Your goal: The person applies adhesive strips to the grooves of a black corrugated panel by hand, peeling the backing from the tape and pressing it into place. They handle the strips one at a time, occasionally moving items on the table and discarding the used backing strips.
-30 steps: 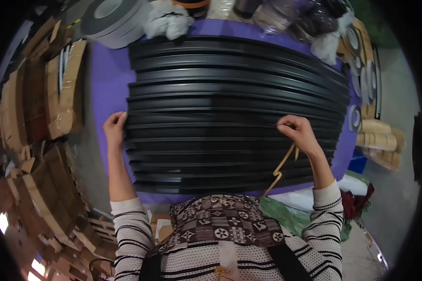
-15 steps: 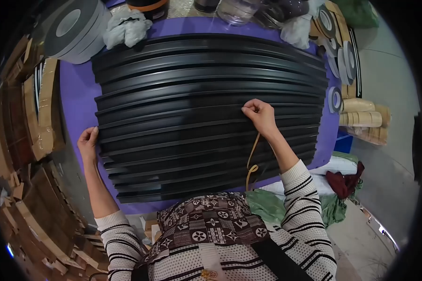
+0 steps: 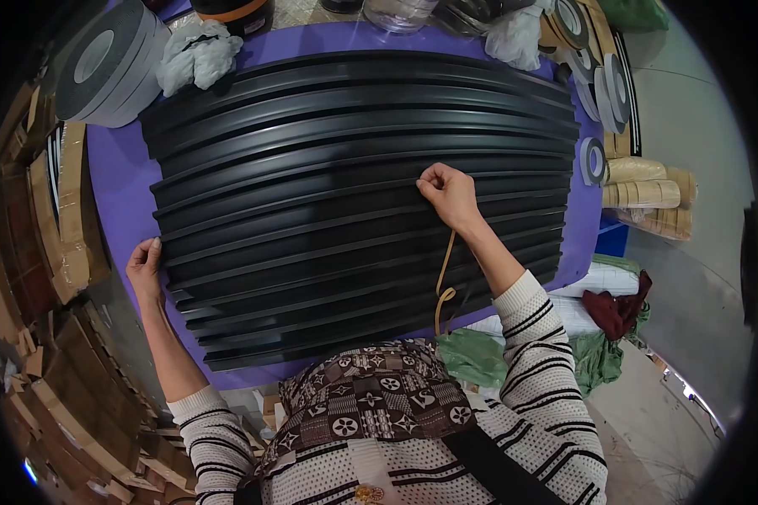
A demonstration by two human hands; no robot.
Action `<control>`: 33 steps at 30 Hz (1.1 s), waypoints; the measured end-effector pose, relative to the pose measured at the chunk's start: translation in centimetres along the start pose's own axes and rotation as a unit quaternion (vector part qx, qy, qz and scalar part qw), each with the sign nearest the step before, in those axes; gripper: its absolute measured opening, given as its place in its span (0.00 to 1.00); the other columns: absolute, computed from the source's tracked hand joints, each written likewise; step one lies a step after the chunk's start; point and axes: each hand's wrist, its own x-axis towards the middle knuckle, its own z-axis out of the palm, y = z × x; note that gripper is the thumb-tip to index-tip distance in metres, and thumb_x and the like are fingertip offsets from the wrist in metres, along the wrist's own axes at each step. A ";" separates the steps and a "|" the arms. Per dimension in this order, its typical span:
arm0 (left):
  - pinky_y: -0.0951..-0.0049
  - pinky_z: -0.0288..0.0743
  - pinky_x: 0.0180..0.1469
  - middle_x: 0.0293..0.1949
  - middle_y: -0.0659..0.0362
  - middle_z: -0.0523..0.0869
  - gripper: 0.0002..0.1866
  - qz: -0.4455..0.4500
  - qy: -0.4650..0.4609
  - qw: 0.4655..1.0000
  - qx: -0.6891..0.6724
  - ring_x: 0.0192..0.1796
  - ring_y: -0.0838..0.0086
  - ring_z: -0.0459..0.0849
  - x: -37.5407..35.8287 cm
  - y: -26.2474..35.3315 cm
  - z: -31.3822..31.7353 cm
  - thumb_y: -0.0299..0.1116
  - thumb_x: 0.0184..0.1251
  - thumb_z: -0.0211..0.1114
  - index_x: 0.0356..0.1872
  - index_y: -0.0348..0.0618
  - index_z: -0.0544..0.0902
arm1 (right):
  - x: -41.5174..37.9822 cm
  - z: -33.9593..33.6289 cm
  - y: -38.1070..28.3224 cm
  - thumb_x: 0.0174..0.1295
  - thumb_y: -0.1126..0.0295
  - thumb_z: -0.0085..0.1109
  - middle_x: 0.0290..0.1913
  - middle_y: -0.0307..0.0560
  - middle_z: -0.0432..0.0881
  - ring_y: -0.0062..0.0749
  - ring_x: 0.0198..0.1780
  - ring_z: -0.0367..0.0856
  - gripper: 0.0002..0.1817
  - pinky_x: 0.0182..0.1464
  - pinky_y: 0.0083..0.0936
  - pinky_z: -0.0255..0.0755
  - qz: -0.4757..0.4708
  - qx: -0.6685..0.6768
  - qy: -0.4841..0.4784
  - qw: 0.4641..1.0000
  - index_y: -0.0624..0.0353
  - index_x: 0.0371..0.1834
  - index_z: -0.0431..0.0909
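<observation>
Two hands [image 3: 145, 263] [image 3: 450, 194], one tan strip [image 3: 447, 295], one table [image 3: 116, 177]

The brown apron [image 3: 366, 396] at six o'clock has pale letters in its pattern. A patch [image 3: 317, 411] at the apron's eight o'clock looks like an L and a V. Another patch [image 3: 419, 398] at its three o'clock has tipped letters, too blurry to read for sure.

strips [image 3: 354, 210]: black | table [image 3: 123, 185]: purple | ribbon [image 3: 444, 268]: tan | sleeves [image 3: 537, 349]: white, black-striped | apron [image 3: 369, 393]: brown, checkered
</observation>
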 end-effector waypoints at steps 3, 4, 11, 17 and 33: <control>0.86 0.65 0.36 0.27 0.67 0.79 0.06 0.003 0.002 1.000 0.003 0.30 0.86 0.72 0.1 -0.2 -0.1 0.30 0.54 0.64 0.31 0.39 0.80 | 0.0 -0.1 -0.5 0.49 0.67 0.56 0.19 0.44 0.76 0.34 0.25 0.76 0.07 0.30 0.26 0.68 0.012 -0.034 -0.011 0.999 0.60 0.26 0.75; 0.86 0.65 0.36 0.27 0.67 0.78 0.06 0.004 0.005 1.000 0.002 0.30 0.86 0.72 0.1 -0.2 0.0 0.30 0.54 0.64 0.31 0.39 0.80 | 0.0 -0.3 -0.7 0.50 0.67 0.56 0.19 0.44 0.76 0.35 0.26 0.77 0.07 0.31 0.27 0.68 0.016 -0.042 -0.017 0.999 0.60 0.27 0.74; 0.86 0.65 0.35 0.26 0.67 0.78 0.06 0.013 -0.005 1.000 -0.003 0.30 0.86 0.72 0.3 -0.4 -0.1 0.30 0.54 0.64 0.30 0.39 0.80 | 0.5 -5.6 0.4 0.47 0.64 0.62 0.21 0.45 0.74 0.31 0.25 0.73 0.14 0.30 0.25 0.66 0.006 -0.099 -0.161 0.982 0.62 0.31 0.73; 0.86 0.65 0.35 0.26 0.67 0.78 0.06 0.012 -0.017 1.000 0.011 0.30 0.86 0.72 0.9 -0.6 -0.4 0.30 0.54 0.64 0.29 0.39 0.79 | -0.2 -14.1 3.0 0.48 0.72 0.58 0.19 0.45 0.74 0.28 0.24 0.71 0.09 0.31 0.24 0.66 0.039 -0.214 -0.191 0.957 0.65 0.30 0.74; 0.80 0.73 0.29 0.25 0.59 0.77 0.15 -0.173 -0.443 0.878 -0.062 0.25 0.78 0.77 -13.9 8.8 26.4 0.38 0.62 0.53 0.42 0.36 0.72 | -17.4 -0.7 -8.0 0.42 0.71 0.56 0.36 0.43 0.76 0.37 0.35 0.76 0.13 0.34 0.26 0.72 -0.290 -0.214 -0.185 0.914 0.56 0.34 0.73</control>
